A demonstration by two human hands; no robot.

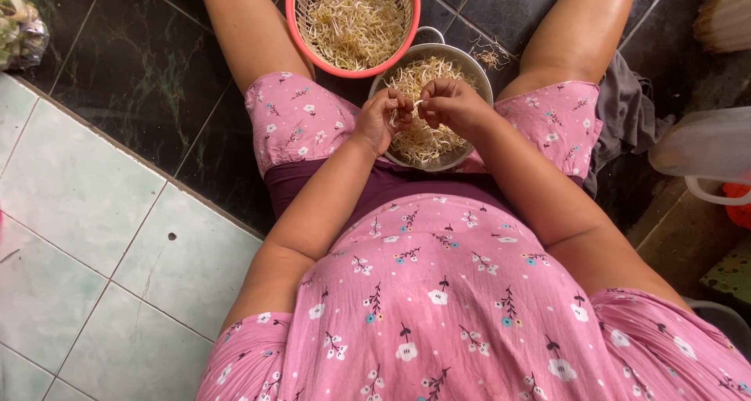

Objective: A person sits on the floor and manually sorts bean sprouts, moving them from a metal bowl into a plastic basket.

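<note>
head view: seated on dark floor (141,80), left hand (381,119) and right hand (447,104) close together, pinching one bean sprout (415,106) above metal bowl (479,72) held between thighs; pink basket (293,14) of sprouts just beyond, within reach.

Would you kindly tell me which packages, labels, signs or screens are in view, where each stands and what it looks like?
Clear plastic bag: top-left corner on the dark floor, crinkled, with greenish contents.
Translucent plastic container: right edge, rounded, whitish, contents unclear.
No labels, signs or screens can be seen.
</note>
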